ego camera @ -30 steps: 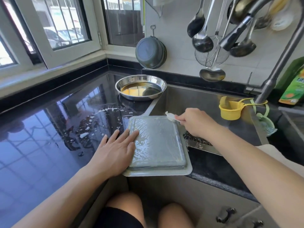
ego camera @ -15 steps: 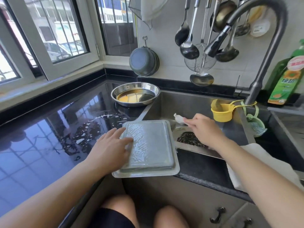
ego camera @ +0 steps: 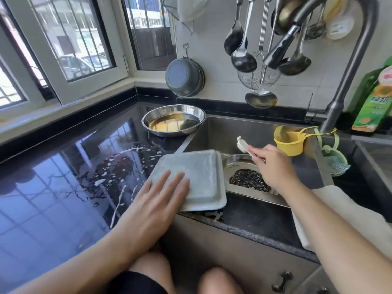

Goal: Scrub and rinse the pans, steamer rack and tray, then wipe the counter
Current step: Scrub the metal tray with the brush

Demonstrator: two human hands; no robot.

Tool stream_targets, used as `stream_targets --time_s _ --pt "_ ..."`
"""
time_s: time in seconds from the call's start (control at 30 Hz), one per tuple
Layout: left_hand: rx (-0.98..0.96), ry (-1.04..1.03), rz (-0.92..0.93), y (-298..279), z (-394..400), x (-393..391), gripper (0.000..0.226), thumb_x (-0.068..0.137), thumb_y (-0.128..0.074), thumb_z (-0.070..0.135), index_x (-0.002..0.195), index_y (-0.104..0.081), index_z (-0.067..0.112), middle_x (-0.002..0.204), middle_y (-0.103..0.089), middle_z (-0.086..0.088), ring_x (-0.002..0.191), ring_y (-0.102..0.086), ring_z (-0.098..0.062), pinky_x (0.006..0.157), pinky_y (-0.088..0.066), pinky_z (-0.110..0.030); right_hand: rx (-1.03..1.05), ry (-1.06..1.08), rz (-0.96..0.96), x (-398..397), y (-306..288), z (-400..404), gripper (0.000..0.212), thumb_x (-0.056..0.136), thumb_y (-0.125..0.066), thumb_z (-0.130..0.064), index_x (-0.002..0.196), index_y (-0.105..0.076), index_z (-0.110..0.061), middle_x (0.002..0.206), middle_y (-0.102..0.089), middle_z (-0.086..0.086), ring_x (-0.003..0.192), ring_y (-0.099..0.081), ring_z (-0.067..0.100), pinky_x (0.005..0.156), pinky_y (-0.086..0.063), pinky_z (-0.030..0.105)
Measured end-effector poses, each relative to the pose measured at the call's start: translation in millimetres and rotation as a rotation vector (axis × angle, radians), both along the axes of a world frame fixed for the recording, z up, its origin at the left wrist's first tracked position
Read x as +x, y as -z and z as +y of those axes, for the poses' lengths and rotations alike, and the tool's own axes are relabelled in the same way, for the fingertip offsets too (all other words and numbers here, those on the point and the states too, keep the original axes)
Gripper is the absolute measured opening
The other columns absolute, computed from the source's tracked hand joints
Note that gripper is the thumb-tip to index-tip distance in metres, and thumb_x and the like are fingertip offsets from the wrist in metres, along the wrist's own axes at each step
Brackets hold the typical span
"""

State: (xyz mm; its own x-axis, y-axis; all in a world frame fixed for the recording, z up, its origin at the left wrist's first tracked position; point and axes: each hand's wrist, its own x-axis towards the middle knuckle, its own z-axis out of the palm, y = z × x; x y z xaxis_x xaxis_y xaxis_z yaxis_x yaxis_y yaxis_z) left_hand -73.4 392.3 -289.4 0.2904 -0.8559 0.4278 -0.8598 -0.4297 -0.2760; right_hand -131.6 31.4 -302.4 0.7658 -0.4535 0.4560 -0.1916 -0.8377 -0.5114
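Glossy black tabletop (ego camera: pixel 53 187), frame center: our flat left hand (ego camera: pixel 161 194) steadies the soapy overturned tray (ego camera: pixel 197 172). Our right hand (ego camera: pixel 273 166) has fingers (ego camera: pixel 257 154) pinching a white scrubber (ego camera: pixel 241 144); rinsing likely follows.

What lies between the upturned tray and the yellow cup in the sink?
In the head view, the right hand holding a white brush lies between the tray and the cup, above the drain strainer.

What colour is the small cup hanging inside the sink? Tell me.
Yellow: the cup shows best in the head view.
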Motion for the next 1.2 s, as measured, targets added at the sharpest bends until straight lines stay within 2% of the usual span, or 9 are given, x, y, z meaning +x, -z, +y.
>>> stream_targets --time_s 0.1,0.23,0.4,0.57,0.77,0.87,0.97,1.07,1.2 --pt "-0.240 0.001 0.115 -26.4 -6.6 18.6 0.045 0.107 -0.036 0.005 0.151 -0.042 0.003 0.154 -0.046 -0.016 0.144 -0.043 -0.034 0.113 -0.043 -0.049 -0.037 -0.028 -0.026 0.4 -0.7 3.1 0.033 0.099 -0.064 -0.020 0.131 -0.068 -0.028 0.084 -0.052 -0.009 0.081 -0.052 0.018 0.066 -0.044 0.037" --pt "-0.823 -0.200 0.547 -66.6 -23.3 31.9 0.062 0.081 -0.044 -0.018 0.126 -0.060 0.021 0.117 -0.065 0.007 0.105 -0.058 -0.008 0.088 -0.045 -0.019 -0.035 -0.022 0.011 -0.1 -1.5 3.3 0.032 0.100 -0.062 -0.024 0.130 -0.067 -0.032 0.086 -0.053 -0.009 0.081 -0.053 0.018 0.066 -0.043 0.036" --pt "-1.547 -0.291 1.435 -72.9 -24.8 59.2 0.044 0.088 -0.041 -0.021 0.115 -0.062 0.006 0.103 -0.073 -0.013 0.095 -0.072 -0.029 0.069 -0.063 -0.040 -0.026 -0.027 0.024 0.5 1.6 3.3 0.035 0.099 -0.063 -0.020 0.131 -0.067 -0.034 0.089 -0.054 -0.012 0.084 -0.054 0.017 0.072 -0.050 0.042" --pt "-1.381 -0.528 1.901 -50.0 -20.1 67.8 0.027 0.098 -0.034 -0.015 0.099 -0.059 -0.005 0.091 -0.069 -0.019 0.070 -0.070 -0.030 0.050 -0.058 -0.039 -0.052 0.001 0.054 2.0 3.7 4.2 0.036 0.098 -0.063 -0.020 0.131 -0.067 -0.034 0.090 -0.054 -0.011 0.086 -0.054 0.017 0.075 -0.051 0.043" --pt "-1.026 -0.556 1.849 -40.2 -13.5 94.2 0.022 0.093 -0.041 -0.020 0.097 -0.060 -0.010 0.094 -0.066 -0.026 0.071 -0.068 -0.034 0.054 -0.060 -0.038 -0.149 -0.064 -0.042 7.8 -15.9 20.2 0.040 0.091 -0.072 -0.008 0.125 -0.071 -0.028 0.087 -0.057 -0.011 0.073 -0.053 0.012 0.066 -0.044 0.033" --pt "-0.667 -0.591 1.431 -39.3 4.5 115.6 0.027 0.093 -0.051 -0.006 0.116 -0.062 0.003 0.093 -0.068 -0.012 0.069 -0.066 -0.022 0.067 -0.058 -0.035 -0.095 -0.237 0.004 26.2 -50.4 57.0 0.038 0.094 -0.068 -0.014 0.127 -0.067 -0.035 0.087 -0.059 -0.011 0.076 -0.054 0.006 0.066 -0.040 0.019" --pt "-0.492 -0.622 1.121 -31.7 28.8 131.6 0.064 0.091 -0.059 0.017 0.152 -0.039 0.017 0.092 -0.067 -0.004 0.081 -0.063 -0.023 0.073 -0.052 -0.035 -0.064 -0.405 0.162 57.1 -77.1 105.3 0.035 0.100 -0.060 -0.025 0.128 -0.061 -0.045 0.085 -0.056 -0.007 0.077 -0.051 0.001 0.068 -0.039 0.013" --pt "-0.383 -0.607 0.888 -15.0 41.8 122.5 0.044 0.087 -0.055 0.050 0.122 -0.062 0.023 0.088 -0.059 0.007 0.094 -0.058 -0.022 0.082 -0.049 -0.039 -0.127 -0.499 0.276 97.6 -83.1 145.1 0.036 0.103 -0.053 -0.031 0.131 -0.058 -0.052 0.088 -0.052 -0.011 0.081 -0.050 -0.002 0.074 -0.039 0.015" --pt "-0.169 -0.620 0.710 3.4 42.4 112.2 0.037 0.089 -0.046 0.067 0.098 -0.054 0.031 0.105 -0.044 0.009 0.109 -0.037 -0.019 0.093 -0.035 -0.038 -0.321 -0.564 0.472 149.4 -71.0 186.0 0.039 0.106 -0.047 -0.032 0.140 -0.053 -0.049 0.090 -0.044 -0.016 0.092 -0.048 0.009 0.087 -0.044 0.032"
